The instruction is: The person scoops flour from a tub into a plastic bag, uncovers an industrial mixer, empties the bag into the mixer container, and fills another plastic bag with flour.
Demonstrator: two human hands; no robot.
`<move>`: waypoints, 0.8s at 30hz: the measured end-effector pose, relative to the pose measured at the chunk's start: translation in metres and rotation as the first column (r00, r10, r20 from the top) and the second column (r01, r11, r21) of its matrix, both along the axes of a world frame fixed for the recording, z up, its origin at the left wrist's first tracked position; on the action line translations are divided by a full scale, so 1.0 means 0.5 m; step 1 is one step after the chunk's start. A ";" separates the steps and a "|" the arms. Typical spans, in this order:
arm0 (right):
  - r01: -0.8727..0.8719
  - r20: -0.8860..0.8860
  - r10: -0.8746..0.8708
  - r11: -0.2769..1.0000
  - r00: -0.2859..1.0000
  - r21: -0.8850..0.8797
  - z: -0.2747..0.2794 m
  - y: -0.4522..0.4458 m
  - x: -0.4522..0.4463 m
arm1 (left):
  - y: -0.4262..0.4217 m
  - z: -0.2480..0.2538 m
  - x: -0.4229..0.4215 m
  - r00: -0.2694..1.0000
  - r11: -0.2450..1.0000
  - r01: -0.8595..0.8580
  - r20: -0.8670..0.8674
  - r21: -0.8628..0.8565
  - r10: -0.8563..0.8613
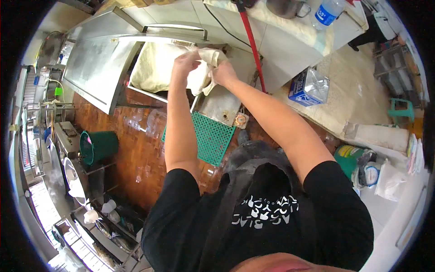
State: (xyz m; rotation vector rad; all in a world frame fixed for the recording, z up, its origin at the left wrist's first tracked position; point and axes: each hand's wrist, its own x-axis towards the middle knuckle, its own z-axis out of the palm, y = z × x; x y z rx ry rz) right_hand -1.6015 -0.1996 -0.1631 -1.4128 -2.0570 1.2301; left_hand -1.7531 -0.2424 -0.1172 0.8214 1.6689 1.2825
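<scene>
A pale cream cloth [156, 68] lies over a white tray or box, beneath a raised metal lid or door [97, 59]. At the cloth's right end my left hand [185, 63] has its fingers bent round the bunched edge. My right hand [223, 73] grips the same cloth a little further right, with a fold standing up between the two hands. A part of the cloth hangs down below them, over the edge of a metal surface [219, 102]. The fingertips of both hands are partly hidden by the folds.
A green perforated mat [210, 138] lies on the brown floor near my feet. The red pole [251, 45] leans at the right, near a blue box [309, 87] on a pale ledge. To the left stands a green bucket [99, 147]. A person's dark leg shows at the upper right.
</scene>
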 end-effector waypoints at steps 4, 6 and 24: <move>-0.002 -0.181 0.006 1.000 0.983 0.025 0.063 -0.027 0.040 | 0.036 0.026 -0.115 0.829 0.845 -0.504 0.375 0.178 0.415; -0.045 -0.293 0.037 0.999 0.955 -0.020 0.064 -0.012 0.062 | 0.085 0.055 -0.139 0.859 0.846 -0.475 0.335 0.242 0.386; 0.067 -0.809 -0.163 0.986 0.565 -0.152 0.319 -0.051 0.427 | 0.024 0.097 -0.031 0.814 0.674 -0.568 0.204 0.471 0.543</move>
